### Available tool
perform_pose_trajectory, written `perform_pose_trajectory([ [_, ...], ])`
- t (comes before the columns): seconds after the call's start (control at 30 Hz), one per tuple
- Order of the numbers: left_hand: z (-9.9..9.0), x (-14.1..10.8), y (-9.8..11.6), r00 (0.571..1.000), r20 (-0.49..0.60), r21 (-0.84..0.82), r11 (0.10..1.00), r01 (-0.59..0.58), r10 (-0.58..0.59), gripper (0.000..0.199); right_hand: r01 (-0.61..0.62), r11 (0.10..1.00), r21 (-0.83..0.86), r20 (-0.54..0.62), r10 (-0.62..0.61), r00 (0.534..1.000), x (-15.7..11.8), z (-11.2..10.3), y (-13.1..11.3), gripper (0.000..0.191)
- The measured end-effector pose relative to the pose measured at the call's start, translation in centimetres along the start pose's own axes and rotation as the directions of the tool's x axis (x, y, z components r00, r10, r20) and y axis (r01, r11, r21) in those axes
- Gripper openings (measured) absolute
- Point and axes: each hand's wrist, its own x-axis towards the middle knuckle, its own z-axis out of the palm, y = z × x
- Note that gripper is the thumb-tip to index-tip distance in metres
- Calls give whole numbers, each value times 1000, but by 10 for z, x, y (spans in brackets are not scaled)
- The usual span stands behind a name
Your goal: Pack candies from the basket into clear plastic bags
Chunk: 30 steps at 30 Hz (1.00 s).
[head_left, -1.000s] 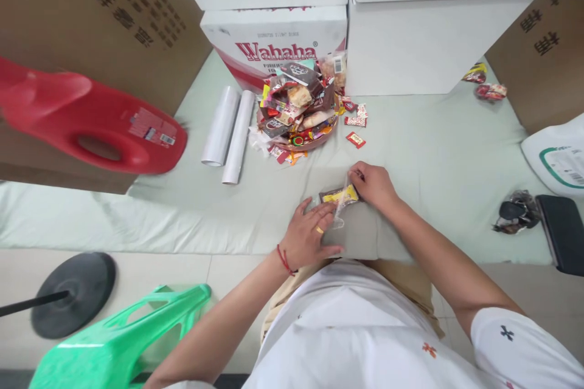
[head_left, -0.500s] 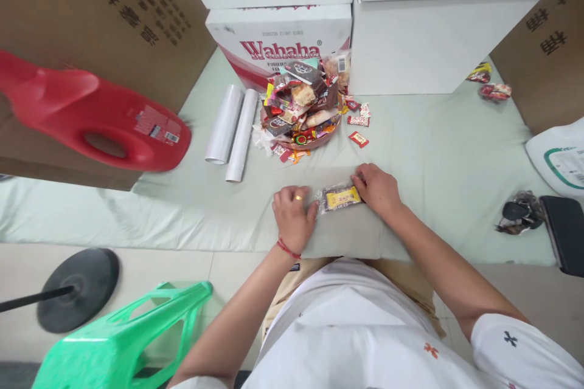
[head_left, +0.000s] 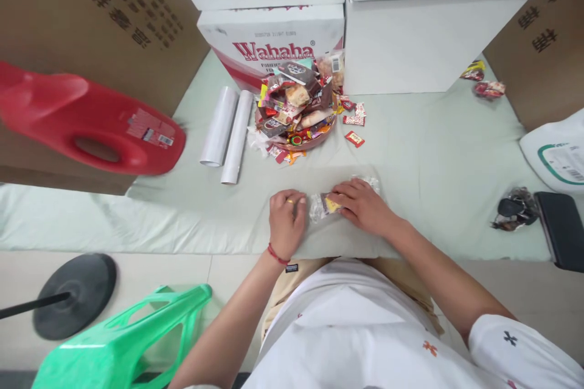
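Observation:
A small clear plastic packet (head_left: 318,207) with a yellow label and dark contents lies on the cloth in front of me. My right hand (head_left: 364,206) lies over it, fingers stretched out across the yellow part and hiding much of it. Crinkled clear plastic shows beyond those fingers. Just left of the packet, my left hand (head_left: 286,222) rests with fingers curled in and the thumb close to them; whether anything is pinched there is hidden. Behind the hands, a bowl (head_left: 314,141) is heaped with wrapped sweets and snacks (head_left: 298,96).
Two white rolls (head_left: 219,127) lie left of the bowl, and loose red-and-white sweets (head_left: 354,138) to its right. A red jug (head_left: 155,140), a Wahaha carton (head_left: 274,33) and white boxes (head_left: 410,42) surround the table. Keys (head_left: 515,208) and a black phone (head_left: 562,228) lie right.
My right hand has moved from the packet's right end to lie over its top, covering most of the yellow label. My left fingers have drawn slightly away from the packet's left end.

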Motion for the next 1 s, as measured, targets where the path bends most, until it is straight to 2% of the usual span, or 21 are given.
perform_pose_trajectory([
  [0.13, 2, 2, 12, 976, 202, 55, 994, -91, 78, 19, 36, 996, 80, -47, -32, 998, -17, 3, 9, 40],
  [0.23, 4, 1, 23, 947, 306, -8, 995, -102, 100, 18, 28, 992, 120, -52, -22, 998, -26, -2, 9, 42],
  [0.3, 1, 1, 28, 936, 351, -89, 995, 40, -6, 20, 2, 991, 132, -38, 3, 999, -30, -4, 8, 43],
  [0.33, -2, 2, 30, 914, 393, -139, 976, 168, -102, 20, -9, 991, 135, -34, 14, 999, -31, -5, 7, 43],
  [0.37, -5, 2, 31, 865, 456, -192, 927, 323, -207, 21, -17, 990, 138, -32, 21, 999, -32, -5, 7, 43],
  [0.43, -10, 3, 31, 711, 613, -299, 732, 612, -344, 23, -25, 989, 145, -34, 30, 999, -33, -3, 8, 42],
  [0.47, -12, 2, 30, 647, 678, -353, 619, 702, -348, 23, -26, 988, 150, -37, 32, 999, -34, -3, 9, 42],
  [0.5, -13, 1, 29, 622, 714, -409, 528, 744, -323, 22, -24, 988, 154, -43, 31, 999, -34, -1, 10, 41],
  [0.53, -15, -1, 27, 640, 713, -470, 484, 738, -285, 21, -20, 987, 159, -51, 28, 998, -34, 0, 11, 40],
  [0.57, -15, -4, 25, 696, 675, -528, 499, 687, -244, 19, -14, 987, 163, -57, 24, 998, -35, 1, 12, 39],
  [0.6, -15, -6, 22, 772, 603, -570, 571, 591, -198, 18, -8, 986, 168, -64, 19, 998, -35, 2, 13, 39],
  [0.63, -14, -9, 19, 849, 511, -574, 682, 454, -136, 21, -1, 985, 173, -69, 13, 998, -35, 4, 14, 39],
  [0.67, -13, -12, 17, 907, 417, -528, 799, 288, -51, 25, 4, 984, 178, -72, 9, 997, -35, 5, 15, 39],
  [0.7, -12, -13, 14, 938, 342, -441, 890, 112, 51, 28, 7, 983, 182, -75, 7, 997, -36, 6, 16, 39],
  [0.73, -10, -13, 12, 942, 297, -337, 940, -50, 157, 29, 9, 982, 187, -79, 6, 997, -36, 6, 17, 40],
  [0.77, -8, -12, 10, 926, 282, -244, 952, -183, 250, 28, 9, 982, 189, -84, 7, 996, -36, 7, 17, 40],
  [0.83, -7, -8, 8, 884, 285, -150, 928, -342, 371, 24, 5, 981, 192, -88, 12, 996, -36, 6, 17, 40],
  [0.9, -8, 0, 6, 863, 279, -137, 907, -397, 420, 22, 1, 981, 194, -82, 15, 997, -35, 5, 18, 40],
  [1.0, -13, 13, 8, 838, 302, -182, 890, -417, 454, 19, 5, 980, 200, -53, 6, 999, -34, 3, 18, 37],
])
